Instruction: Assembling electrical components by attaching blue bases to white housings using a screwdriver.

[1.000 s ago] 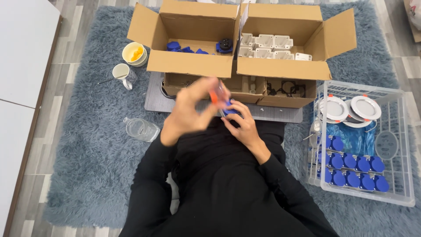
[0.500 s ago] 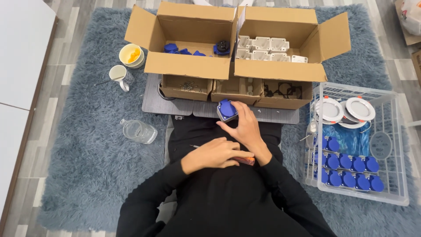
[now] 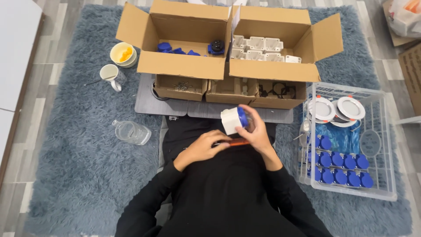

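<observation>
The right hand (image 3: 256,131) grips a white socket box with a blue cap (image 3: 233,120), at 12 o'clock from the lap. The left hand (image 3: 202,148), at its 8 o'clock, pinches an orange-handled screwdriver (image 3: 234,142).

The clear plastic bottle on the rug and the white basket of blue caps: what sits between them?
In the head view, between the bottle and the basket sits the person's lap, with both hands, the right hand holding a white-and-blue part.

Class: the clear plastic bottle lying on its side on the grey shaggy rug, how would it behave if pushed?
The clear plastic bottle looks nearly empty, so it is probably light. Lying on its round side, it may roll, though the grey shaggy rug would likely slow it.
</observation>
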